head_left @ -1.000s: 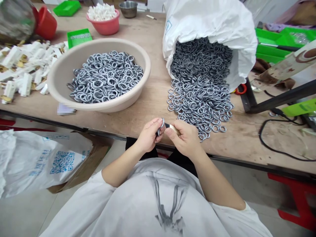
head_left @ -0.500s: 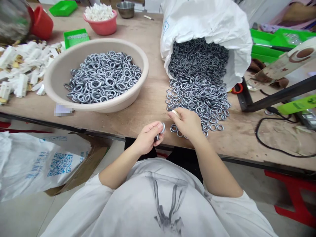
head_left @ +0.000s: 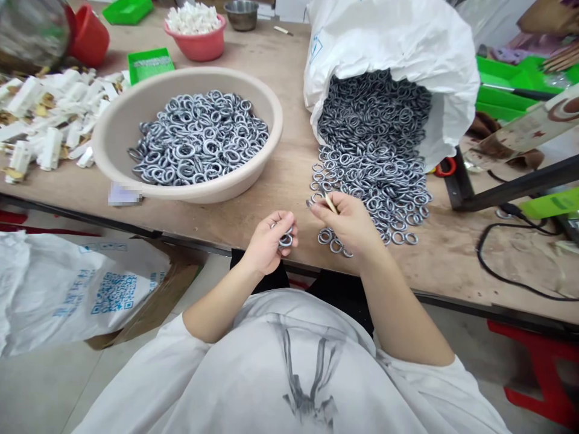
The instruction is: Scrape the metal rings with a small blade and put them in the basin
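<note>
My left hand (head_left: 271, 242) is closed around a few grey metal rings (head_left: 285, 240), just above the table's front edge. Between the fingers of my right hand (head_left: 350, 224) is a thin pale stick (head_left: 332, 205) with a dark tip; what kind of tool it is I cannot make out. A ring also shows at those fingertips, partly hidden. Right behind this hand spreads a heap of loose rings (head_left: 362, 166), spilling from the mouth of a white sack (head_left: 389, 36). To the left stands a wide beige basin (head_left: 190, 194) holding many similar rings.
White plastic pieces (head_left: 49, 147) lie at the far left. Behind the basin are a green tray (head_left: 149, 72), a red bowl (head_left: 203, 45) and a metal bowl (head_left: 242, 17). On the right, a black metal frame (head_left: 520, 187) and a cable (head_left: 482, 247). Another person's hand (head_left: 563, 58) shows top right.
My left hand has turned, so the rings in it show more. In my right hand the stick now points up and left, and a ring appears at the fingertips. The view has shifted slightly.
</note>
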`<action>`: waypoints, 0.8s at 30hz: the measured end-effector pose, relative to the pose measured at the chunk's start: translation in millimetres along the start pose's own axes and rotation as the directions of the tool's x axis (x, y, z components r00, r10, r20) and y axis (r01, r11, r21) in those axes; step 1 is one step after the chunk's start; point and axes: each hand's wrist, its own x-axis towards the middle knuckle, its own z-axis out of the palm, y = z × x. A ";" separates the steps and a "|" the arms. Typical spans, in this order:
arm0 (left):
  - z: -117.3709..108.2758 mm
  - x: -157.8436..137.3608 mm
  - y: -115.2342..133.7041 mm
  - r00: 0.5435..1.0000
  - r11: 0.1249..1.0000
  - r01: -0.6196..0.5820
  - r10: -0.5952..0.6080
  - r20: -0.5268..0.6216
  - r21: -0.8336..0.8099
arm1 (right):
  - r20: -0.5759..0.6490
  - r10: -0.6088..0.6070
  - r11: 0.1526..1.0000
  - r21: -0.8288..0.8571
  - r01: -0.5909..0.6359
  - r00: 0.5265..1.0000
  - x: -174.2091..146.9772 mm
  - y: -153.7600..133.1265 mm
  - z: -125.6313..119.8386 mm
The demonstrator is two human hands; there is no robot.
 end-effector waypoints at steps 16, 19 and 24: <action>0.5 -1.5 -5.3 0.982 0.983 -0.086 0.056 0.179 0.161 | 0.021 -0.286 0.924 -0.258 0.282 0.958 -47.9 -6.0 1.9; -0.4 -1.8 -5.3 0.982 0.984 -0.080 0.051 0.182 0.156 | 0.089 -0.321 0.863 -0.383 0.330 0.943 -50.4 -9.7 3.6; -5.3 -1.4 -8.6 0.976 0.974 -0.092 0.047 0.214 0.209 | 0.133 -0.299 0.847 -0.419 0.327 0.945 -49.1 -11.5 6.2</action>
